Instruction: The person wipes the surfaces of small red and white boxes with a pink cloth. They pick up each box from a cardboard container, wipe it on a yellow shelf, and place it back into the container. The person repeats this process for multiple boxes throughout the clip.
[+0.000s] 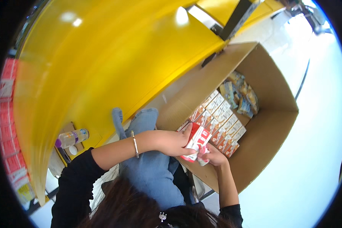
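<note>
My left hand [174,143] is closed round a red and white carton [200,137], held over the near edge of a large open cardboard box [268,148]. Just below the carton, my right hand [215,155] has its fingers closed on a small pink and white item [203,156], whose kind I cannot make out. The two hands are close together. Inside the box, several small white and orange-brown cartons [221,123] stand packed in rows. Beyond them, at the box's far end, lie several plastic-wrapped packets [241,93].
A glossy yellow counter [114,60] runs along the left of the box. On the left, a clear bottle with a purple cap [71,138] lies beside a white round lid [73,150]. Red packages [9,121] are stacked at the far left. My jeans-covered legs [148,174] are beside the box.
</note>
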A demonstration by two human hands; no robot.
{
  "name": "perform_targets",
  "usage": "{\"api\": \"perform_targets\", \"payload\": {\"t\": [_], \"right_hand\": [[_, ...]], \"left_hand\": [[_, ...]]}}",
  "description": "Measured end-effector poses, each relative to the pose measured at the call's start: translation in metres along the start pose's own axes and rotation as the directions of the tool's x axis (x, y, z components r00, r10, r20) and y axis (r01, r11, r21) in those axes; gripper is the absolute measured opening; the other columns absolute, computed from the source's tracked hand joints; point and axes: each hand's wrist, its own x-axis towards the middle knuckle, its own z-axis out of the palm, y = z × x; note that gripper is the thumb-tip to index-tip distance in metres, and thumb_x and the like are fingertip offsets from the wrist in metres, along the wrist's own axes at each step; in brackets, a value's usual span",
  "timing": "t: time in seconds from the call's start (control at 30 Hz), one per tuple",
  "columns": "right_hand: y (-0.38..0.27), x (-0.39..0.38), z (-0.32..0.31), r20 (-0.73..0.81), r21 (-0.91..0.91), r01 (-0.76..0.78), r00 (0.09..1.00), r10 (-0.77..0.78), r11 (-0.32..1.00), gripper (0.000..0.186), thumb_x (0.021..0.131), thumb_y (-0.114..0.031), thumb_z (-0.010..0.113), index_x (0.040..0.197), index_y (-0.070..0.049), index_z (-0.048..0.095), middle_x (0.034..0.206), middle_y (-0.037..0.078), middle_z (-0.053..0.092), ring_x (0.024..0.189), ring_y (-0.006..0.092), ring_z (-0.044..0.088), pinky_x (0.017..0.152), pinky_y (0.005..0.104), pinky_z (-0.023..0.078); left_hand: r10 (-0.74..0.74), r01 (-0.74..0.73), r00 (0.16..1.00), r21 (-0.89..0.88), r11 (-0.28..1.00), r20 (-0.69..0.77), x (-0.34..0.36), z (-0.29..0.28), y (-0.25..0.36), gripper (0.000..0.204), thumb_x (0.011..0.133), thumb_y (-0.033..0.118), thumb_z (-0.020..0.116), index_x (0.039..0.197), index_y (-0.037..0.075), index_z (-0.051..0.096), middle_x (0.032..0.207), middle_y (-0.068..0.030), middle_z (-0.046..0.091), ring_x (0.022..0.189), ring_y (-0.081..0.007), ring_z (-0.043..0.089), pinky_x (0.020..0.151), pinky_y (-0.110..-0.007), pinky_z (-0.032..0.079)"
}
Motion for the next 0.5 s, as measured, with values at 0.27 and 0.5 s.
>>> {"api": "perform_targets", "payload": {"t": [0.27, 0.5], "right_hand": [[-0.122, -0.038, 0.163, 0.113, -0.779, 0.414, 0.831, -0.545, 0.471, 0.040, 0.073, -0.006, 0.062, 0.112, -0.004, 0.055, 0.110, 0.016, 0.058, 0.099, 0.0324, 0.058, 0.084, 0.0360, 0.046], [-0.178, -0.081, 0.317, 0.400, -0.894, 0.417, 0.578, -0.711, -0.163, 0.034, 0.066, -0.005, 0.067, 0.099, -0.005, 0.060, 0.091, 0.014, 0.065, 0.086, 0.0345, 0.063, 0.073, 0.0372, 0.049]], "left_hand": [[0.365, -0.212, 0.405, 0.302, 0.929, -0.839, -0.117, 0.037, 0.058, 0.104, 0.076, 0.035, 0.070, 0.141, -0.006, 0.000, 0.145, -0.0322, 0.007, 0.134, -0.0472, 0.015, 0.111, -0.049, 0.014], [0.451, -0.270, -0.125, 0.468, 0.842, -0.884, -0.236, 0.058, 0.079, 0.096, 0.073, 0.025, 0.070, 0.141, -0.005, 0.009, 0.143, -0.0308, 0.018, 0.131, -0.0477, 0.023, 0.108, -0.050, 0.022]]}}
